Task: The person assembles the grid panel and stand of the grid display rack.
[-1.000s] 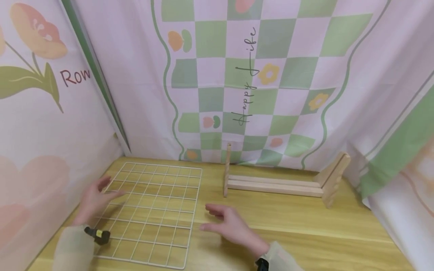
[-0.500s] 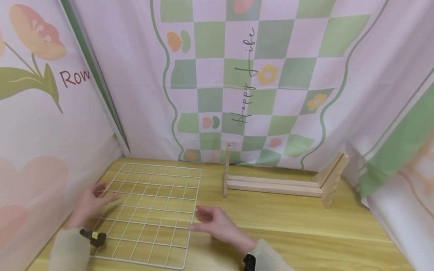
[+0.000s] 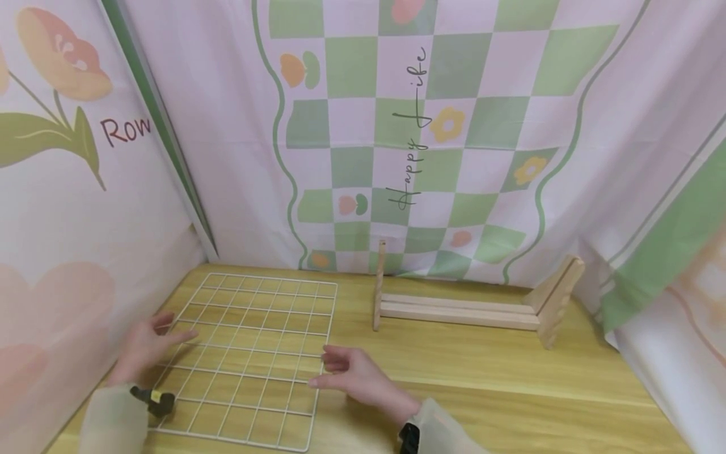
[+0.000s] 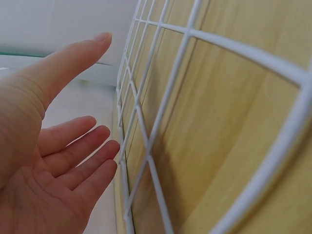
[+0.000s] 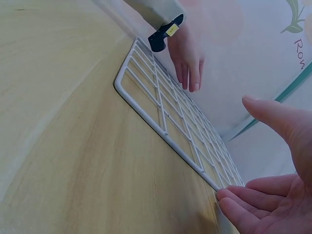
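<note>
A white wire grid panel [image 3: 249, 362] lies flat on the wooden table, at the left in the head view. My left hand [image 3: 144, 347] is at its left edge, thumb spread away from the fingers and nothing held. In the left wrist view the fingertips [image 4: 111, 146] come close to the outer wire; whether they touch it I cannot tell. At the opposite edge, my right hand [image 3: 360, 378] has its thumb over the panel. The right wrist view shows its fingertips [image 5: 225, 195] against the rim wire, with the thumb raised apart.
A small wooden rack [image 3: 459, 313] with two upright ends stands at the back right of the table [image 3: 510, 391]. Printed curtains [image 3: 351, 126] hang behind the table and along its left side.
My right hand has moved left to the panel's right edge. My left hand has drawn slightly left and down. The grid panel and the rack have stayed put.
</note>
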The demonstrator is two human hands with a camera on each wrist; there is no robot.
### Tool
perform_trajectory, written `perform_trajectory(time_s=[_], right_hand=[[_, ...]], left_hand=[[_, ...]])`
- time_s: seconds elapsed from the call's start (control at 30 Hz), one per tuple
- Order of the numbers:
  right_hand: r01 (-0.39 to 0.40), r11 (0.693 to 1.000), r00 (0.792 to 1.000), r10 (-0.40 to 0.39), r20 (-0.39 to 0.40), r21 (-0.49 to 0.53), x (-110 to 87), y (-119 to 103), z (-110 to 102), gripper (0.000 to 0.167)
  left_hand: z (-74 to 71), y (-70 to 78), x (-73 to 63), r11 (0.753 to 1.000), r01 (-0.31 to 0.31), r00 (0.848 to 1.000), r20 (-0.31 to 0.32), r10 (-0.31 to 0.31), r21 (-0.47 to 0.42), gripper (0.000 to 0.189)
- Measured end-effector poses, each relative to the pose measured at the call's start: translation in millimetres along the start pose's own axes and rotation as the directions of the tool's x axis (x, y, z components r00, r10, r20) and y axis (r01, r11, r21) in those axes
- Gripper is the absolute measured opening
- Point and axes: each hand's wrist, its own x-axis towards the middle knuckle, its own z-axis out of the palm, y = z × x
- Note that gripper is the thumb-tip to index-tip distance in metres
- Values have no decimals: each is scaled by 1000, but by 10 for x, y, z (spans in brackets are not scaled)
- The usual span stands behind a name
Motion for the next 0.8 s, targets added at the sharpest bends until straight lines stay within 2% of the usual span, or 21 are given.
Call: perform_trajectory(time_s=[0.33,0.5,0.67,0.8], right_hand=[[-5,1000,1000,5,-3,-1,13,0,0,80],[-2,999,1000,1,-26,-36,32,64,-75,80],[-20,998,998,17,-66,-58,29,139,-223,78],[-43,998,996,40,-79,-42,-10,154,-333,77]], left_hand=[[-11,-37,5,999,-13,1000,3,13,35,100],[-14,-30,-3,998,-48,999,3,48,48,97],[9,-31,-5,998,-64,998,10,64,4,93],[30,-19,-5,997,-25,999,31,28,-68,93]])
